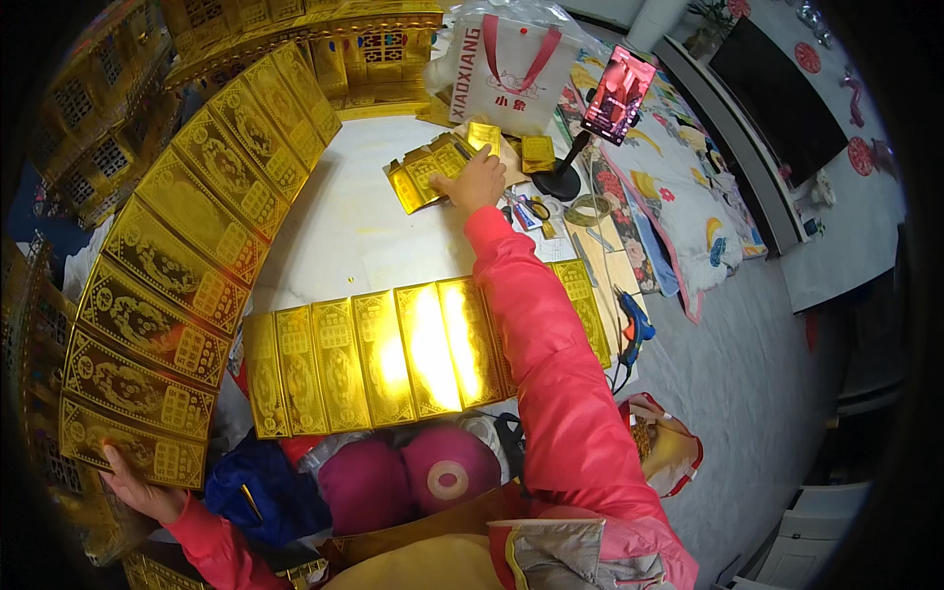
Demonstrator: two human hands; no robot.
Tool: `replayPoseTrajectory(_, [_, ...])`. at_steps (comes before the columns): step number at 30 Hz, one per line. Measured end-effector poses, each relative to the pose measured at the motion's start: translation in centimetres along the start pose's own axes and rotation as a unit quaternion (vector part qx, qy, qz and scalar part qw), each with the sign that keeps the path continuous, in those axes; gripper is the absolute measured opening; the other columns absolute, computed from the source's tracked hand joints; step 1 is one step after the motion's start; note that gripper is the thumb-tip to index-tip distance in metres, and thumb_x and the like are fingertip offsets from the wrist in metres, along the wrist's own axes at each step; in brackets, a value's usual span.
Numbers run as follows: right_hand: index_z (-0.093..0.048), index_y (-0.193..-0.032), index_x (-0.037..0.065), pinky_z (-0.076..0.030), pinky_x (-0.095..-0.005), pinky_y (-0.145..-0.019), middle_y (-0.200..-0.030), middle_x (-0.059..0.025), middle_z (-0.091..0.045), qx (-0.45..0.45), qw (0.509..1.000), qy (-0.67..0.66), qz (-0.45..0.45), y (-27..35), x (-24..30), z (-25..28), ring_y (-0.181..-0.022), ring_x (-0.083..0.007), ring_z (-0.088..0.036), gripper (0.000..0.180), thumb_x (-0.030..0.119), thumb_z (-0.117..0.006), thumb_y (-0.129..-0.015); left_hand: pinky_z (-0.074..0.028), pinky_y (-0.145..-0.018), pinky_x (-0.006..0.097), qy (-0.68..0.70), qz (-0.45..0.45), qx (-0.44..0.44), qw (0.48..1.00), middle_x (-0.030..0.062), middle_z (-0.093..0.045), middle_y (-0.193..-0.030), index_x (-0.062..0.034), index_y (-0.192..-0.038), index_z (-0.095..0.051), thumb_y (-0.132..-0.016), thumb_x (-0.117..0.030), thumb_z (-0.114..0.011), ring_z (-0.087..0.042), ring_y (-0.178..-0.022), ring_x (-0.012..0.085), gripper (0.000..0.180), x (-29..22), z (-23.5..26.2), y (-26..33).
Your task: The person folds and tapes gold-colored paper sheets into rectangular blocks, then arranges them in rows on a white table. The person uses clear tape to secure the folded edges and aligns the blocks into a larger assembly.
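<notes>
A long curved strip of embossed gold paper panels runs down the left side. My left hand grips its lower end, thumb on the last panel, with the other fingers partly hidden. Far across the white table my right hand rests on folded gold paper pieces, thumb and fingers spread apart. Another piece of gold paper is by its fingertips. Under my right forearm a second row of gold panels lies along the table's near edge, catching bright glare.
Gold lattice-like structures stand at the back and left. A white bag with red handles is behind my right hand. To the right are a phone on a stand, scissors, a tape roll and a blue glue gun.
</notes>
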State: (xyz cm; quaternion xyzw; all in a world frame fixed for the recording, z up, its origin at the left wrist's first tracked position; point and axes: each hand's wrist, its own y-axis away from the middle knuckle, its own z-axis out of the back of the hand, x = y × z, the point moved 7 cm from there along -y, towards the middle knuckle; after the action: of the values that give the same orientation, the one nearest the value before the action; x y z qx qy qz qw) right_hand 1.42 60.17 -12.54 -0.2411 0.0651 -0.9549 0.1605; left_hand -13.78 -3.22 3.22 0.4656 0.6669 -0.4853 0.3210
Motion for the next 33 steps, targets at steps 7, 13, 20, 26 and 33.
replayPoseTrajectory(7, [-0.052, -0.116, -0.003, -0.048, -0.0457, -0.09, -0.111, -0.0222, -0.063, 0.028, 0.999, -0.01, 0.024, 2.1, 2.8, -1.1, -0.109, -0.0376, -0.057, 0.072, 0.041, -0.083, -0.069, -0.05, -0.096, 0.039, -0.035, -0.007, -0.01, 0.999, 0.0144, -0.052, -0.134, 0.0011, -0.139, -0.041, -0.097, -0.02, -0.06, -0.056, -0.115, 0.0246, 0.051, 1.0, 0.5, -0.3])
replayPoseTrajectory(13, [-0.069, -0.092, 0.001, -0.053, -0.0484, -0.08, -0.095, -0.0238, -0.069, 0.034, 0.994, -0.103, 0.011, 2.0, 1.3, 1.4, -0.091, -0.04, -0.067, 0.027, 0.025, -0.063, -0.082, -0.05, -0.096, 0.04, -0.025, 0.003, -0.032, 0.999, 0.0172, -0.052, -0.133, 0.0033, -0.137, -0.043, -0.097, -0.023, -0.061, -0.057, -0.114, 0.0261, 0.051, 1.5, 0.6, -0.6])
replayPoseTrajectory(20, [-0.065, -0.101, 0.001, -0.052, -0.0532, -0.077, -0.097, -0.0265, -0.066, -0.093, 0.991, 0.097, 0.021, 0.4, -9.5, 11.8, -0.086, -0.0456, -0.064, 0.028, 0.025, -0.064, -0.086, -0.047, -0.099, 0.041, -0.006, 0.033, -0.047, 0.998, 0.0155, -0.05, -0.137, 0.0019, -0.139, -0.041, -0.098, -0.024, -0.059, -0.054, -0.119, 0.0254, 0.052, 2.5, 1.0, -0.5])
replayPoseTrajectory(26, [-0.066, -0.096, 0.004, -0.051, -0.0495, -0.071, -0.092, -0.0199, -0.067, -0.038, 0.993, 0.084, 0.076, 5.6, -10.3, 11.2, -0.084, -0.0395, -0.065, 0.023, 0.024, -0.065, -0.084, -0.044, -0.1, 0.036, 0.047, 0.049, 0.024, 0.997, 0.0138, -0.049, -0.138, 0.0008, -0.143, -0.038, -0.099, -0.023, -0.057, -0.052, -0.121, 0.0237, 0.054, 3.0, -0.4, -0.7])
replayPoseTrajectory(33, [-0.069, -0.096, 0.014, -0.054, -0.043, -0.071, -0.098, -0.0131, -0.063, 0.042, 0.956, 0.154, 0.247, 7.2, -5.4, 4.3, -0.086, -0.0332, -0.066, 0.02, 0.024, -0.07, -0.079, -0.05, -0.093, 0.039, 0.06, 0.062, 0.027, 0.996, 0.0131, -0.051, -0.135, -0.0012, -0.14, -0.042, -0.097, -0.025, -0.06, -0.056, -0.116, 0.0241, 0.052, 2.3, -0.1, -0.6])
